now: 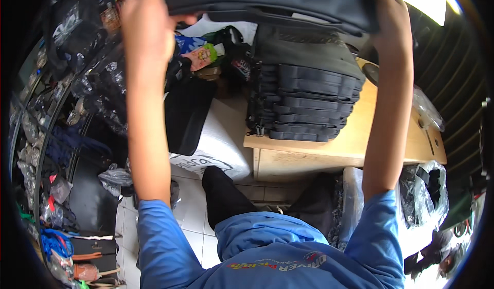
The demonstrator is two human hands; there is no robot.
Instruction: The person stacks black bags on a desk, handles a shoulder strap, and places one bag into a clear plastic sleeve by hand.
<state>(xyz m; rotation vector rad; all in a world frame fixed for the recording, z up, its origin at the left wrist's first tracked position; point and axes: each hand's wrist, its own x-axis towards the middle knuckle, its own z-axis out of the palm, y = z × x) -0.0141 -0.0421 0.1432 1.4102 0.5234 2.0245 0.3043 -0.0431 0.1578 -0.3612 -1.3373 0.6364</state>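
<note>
Both my arms are stretched forward, lifting a black bag [272, 1] at the top edge of the view. My left hand [149, 19] grips the bag's left end, its thumb showing below the bag's edge. At the other end my right hand [388, 13] is closed on the bag, its fingers mostly hidden. The upper part of the bag is cut off by the frame. Below it, and nearer to me, a stack of black bags [309, 91] with zips and handles lies on a light wooden table [298, 158].
Left of the table stands a white box [224, 134] with a black flat piece [190, 116] against it. Shelves [38, 150] full of plastic-wrapped goods line the left side. Clear plastic bags [424, 188] sit at the right, below a ribbed dark shutter [447, 67].
</note>
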